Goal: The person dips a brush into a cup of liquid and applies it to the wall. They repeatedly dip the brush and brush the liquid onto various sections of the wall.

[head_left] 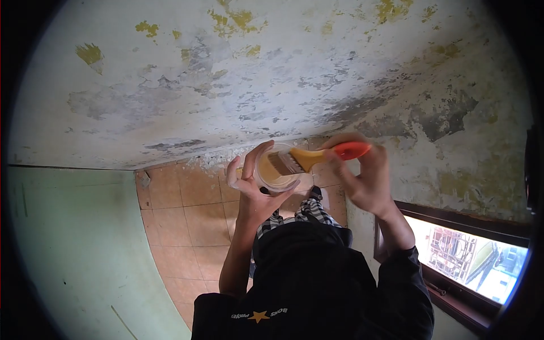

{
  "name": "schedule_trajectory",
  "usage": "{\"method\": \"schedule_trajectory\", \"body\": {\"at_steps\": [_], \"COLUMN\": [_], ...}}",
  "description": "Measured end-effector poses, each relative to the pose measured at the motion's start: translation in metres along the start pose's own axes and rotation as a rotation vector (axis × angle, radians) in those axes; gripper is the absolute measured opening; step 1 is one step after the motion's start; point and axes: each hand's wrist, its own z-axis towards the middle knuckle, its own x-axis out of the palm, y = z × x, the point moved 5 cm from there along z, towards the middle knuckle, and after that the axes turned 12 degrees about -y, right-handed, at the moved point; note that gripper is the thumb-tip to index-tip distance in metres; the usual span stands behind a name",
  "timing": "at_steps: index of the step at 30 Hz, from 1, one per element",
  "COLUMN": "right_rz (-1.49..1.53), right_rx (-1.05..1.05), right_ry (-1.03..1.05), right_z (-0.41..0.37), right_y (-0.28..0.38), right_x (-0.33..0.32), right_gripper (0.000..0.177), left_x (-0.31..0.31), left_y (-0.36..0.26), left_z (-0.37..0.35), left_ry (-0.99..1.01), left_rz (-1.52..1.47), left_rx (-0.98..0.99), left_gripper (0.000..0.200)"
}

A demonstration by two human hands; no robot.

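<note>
A paintbrush [311, 159] with a yellow and red-orange handle lies across the view, its handle gripped by my right hand [366, 180]. Its wide bristles are over the mouth of a clear round container [270, 185], which holds a pale yellowish content. My left hand [253, 184] is curled around that container, thumb on the near side and fingers on the far left rim. Both hands are in front of my body, close to the peeling wall [238, 107].
White flakes [212, 158] litter the tiled floor [198, 226] along the wall's foot. A green wall [79, 238] rises at the left. At the right is a dark-framed window [453, 249], below a stained wall section [447, 119].
</note>
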Motion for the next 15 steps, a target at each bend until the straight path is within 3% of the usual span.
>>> {"method": "schedule_trajectory", "body": {"at_steps": [2,5,15], "right_rz": [-0.3,-0.391,-0.523], "right_rx": [-0.368,-0.499,-0.551], "right_ry": [0.144,0.21,0.16], "right_z": [-0.003,-0.008,-0.009], "right_y": [0.018,0.012,0.011], "right_x": [0.028,0.058,0.08], "right_gripper": [0.015,0.016,0.015], "left_x": [-0.002,-0.006,-0.014], "left_y": [0.002,0.006,0.007], "left_z": [-0.001,0.0,0.013], "left_ry": [0.011,-0.028,0.045], "left_rz": [0.005,-0.055,-0.135], "left_rx": [0.013,0.018,0.014], "left_gripper": [0.115,0.113,0.117]}}
